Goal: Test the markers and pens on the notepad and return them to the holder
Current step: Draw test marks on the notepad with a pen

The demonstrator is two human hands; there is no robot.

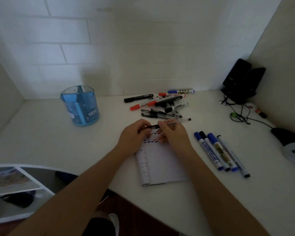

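Observation:
Over the top of the notepad [162,164], both hands meet around a clear gel pen [177,123]. My right hand [173,133] holds the pen's barrel, its end pointing right. My left hand [134,135] pinches the pen's black cap [153,127] at the other end. Small coloured tick marks fill the top of the pad's page. The blue divided holder [80,106] stands upright to the left. A heap of markers and pens [160,103] lies behind the hands. Several whiteboard markers [218,152] lie side by side to the right of the pad.
Black speakers [242,80] with tangled cables stand in the back right corner. A grey and black controller [291,147] lies at the right edge. White walls close in the desk behind and on both sides. A white shelf unit [15,188] sits below left.

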